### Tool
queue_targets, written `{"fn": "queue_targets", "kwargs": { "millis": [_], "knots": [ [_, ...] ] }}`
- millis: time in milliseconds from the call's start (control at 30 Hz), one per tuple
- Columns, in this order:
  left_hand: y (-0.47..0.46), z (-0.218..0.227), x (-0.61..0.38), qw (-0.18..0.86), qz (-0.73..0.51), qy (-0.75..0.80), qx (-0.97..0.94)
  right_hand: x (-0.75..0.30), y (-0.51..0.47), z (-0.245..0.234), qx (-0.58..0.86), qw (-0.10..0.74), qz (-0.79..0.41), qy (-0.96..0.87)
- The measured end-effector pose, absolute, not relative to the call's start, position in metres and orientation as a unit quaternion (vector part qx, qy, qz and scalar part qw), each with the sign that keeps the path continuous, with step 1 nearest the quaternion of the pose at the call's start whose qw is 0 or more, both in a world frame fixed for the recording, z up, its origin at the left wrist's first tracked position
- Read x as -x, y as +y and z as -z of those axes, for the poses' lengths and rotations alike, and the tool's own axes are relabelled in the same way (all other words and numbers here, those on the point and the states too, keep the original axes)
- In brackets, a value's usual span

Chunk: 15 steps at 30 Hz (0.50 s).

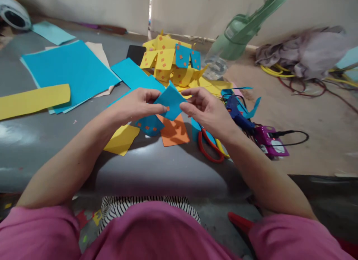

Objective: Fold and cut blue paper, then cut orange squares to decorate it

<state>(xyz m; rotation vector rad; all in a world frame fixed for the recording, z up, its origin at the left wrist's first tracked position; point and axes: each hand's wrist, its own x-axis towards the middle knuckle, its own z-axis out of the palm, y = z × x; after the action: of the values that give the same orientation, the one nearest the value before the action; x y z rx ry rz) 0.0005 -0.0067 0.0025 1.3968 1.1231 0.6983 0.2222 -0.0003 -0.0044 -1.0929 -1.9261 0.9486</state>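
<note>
Pinching the small blue paper piece point(175, 96) by its left edge, my left hand point(137, 103) is closed on it, the thumb lying across the front right beside a little orange square point(168, 108). My right hand point(209, 109) is at the opposite corner: the thumb meets the edge and the index finger curves near it, though I cannot tell whether they are squeezing the paper or only steadying it. The blue piece is up in front of me, above the grey table point(134, 174), one corner pointing away.

I judge the step in hand to be setting or pressing that orange square onto the blue. What the move calls for next, I think, is a light, even press with the thumb, keeping the sheet flat so that the square does not slide or the corner crease.

Below my fingers lie a dotted blue piece point(149, 127) and an orange sheet point(175, 135). Red-handled scissors point(215, 159) are near my right wrist, with a blue glue gun point(237, 113) beyond.
</note>
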Motion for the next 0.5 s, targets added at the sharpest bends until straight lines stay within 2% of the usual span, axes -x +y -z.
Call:
{"fn": "queue_targets", "kwargs": {
  "millis": [133,267,333,400,500],
  "knots": [
    [-0.005,-0.004,-0.002,0.508,-0.341,0.479,-0.629,-0.215,-0.008,0.006,0.437,0.341,-0.511,-0.657],
    [0.0,-0.008,0.003,0.377,-0.506,0.494,-0.598,-0.211,-0.007,0.013,0.464,0.415,-0.563,-0.544],
    [0.001,-0.009,0.006,0.347,-0.544,0.49,-0.586,-0.21,-0.004,0.015,0.465,0.451,-0.584,-0.489],
    [0.0,-0.006,0.006,0.39,-0.512,0.478,-0.598,-0.208,-0.001,0.015,0.465,0.488,-0.599,-0.433],
    [-0.004,0.003,0.0,0.532,-0.358,0.44,-0.628,-0.204,-0.001,0.015,0.454,0.527,-0.612,-0.376]
  ]
}}
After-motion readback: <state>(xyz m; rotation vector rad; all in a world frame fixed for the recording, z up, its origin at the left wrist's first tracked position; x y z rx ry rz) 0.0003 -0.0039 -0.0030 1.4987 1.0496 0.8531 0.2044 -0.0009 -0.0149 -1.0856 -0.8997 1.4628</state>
